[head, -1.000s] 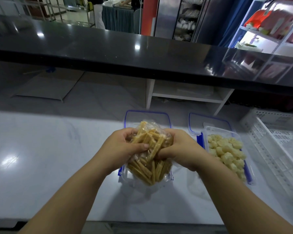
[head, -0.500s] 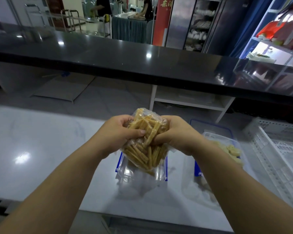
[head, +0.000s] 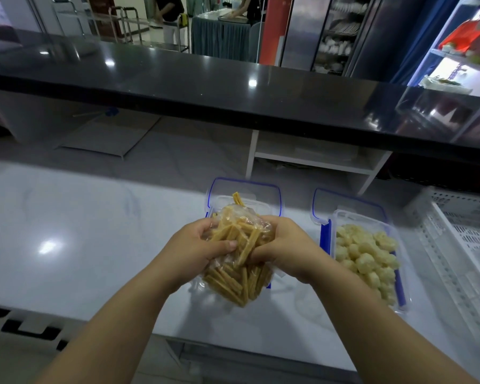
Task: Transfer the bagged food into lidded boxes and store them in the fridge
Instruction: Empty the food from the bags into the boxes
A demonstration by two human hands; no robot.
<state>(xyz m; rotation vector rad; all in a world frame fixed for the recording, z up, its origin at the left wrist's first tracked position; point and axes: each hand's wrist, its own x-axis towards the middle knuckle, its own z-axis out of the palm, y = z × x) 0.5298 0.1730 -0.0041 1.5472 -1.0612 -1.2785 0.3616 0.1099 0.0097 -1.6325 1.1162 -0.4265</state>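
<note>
Bag (head: 233, 278) of yellow-brown food sticks, clear plastic, is held up just above the white bench (head: 81, 231), between both hands. The left grip (head: 197, 245) is curled round the bag's upper left side, thumb pressed across the front of the plastic. The right grip (head: 286, 248) is closed on the upper right side, fingers bunched into the film. The bag's lower end bulges full of sticks below the hands, and one stick (head: 236, 196) pokes up past the top.

Directly under and behind the bag stands an open clear box (head: 266, 209) with blue clips, mostly hidden by bag and hands. A blue-edged lid (head: 244, 184) shows at its far side. Just to the right stands a second clear box (head: 341, 217), open and filled with pale round food pieces (head: 363, 250), its own blue-edged lid (head: 344, 198) behind it. A white perforated basket (head: 460, 245) sits at the bench's right end. A glossy black counter (head: 205, 87) runs across beyond the bench.
</note>
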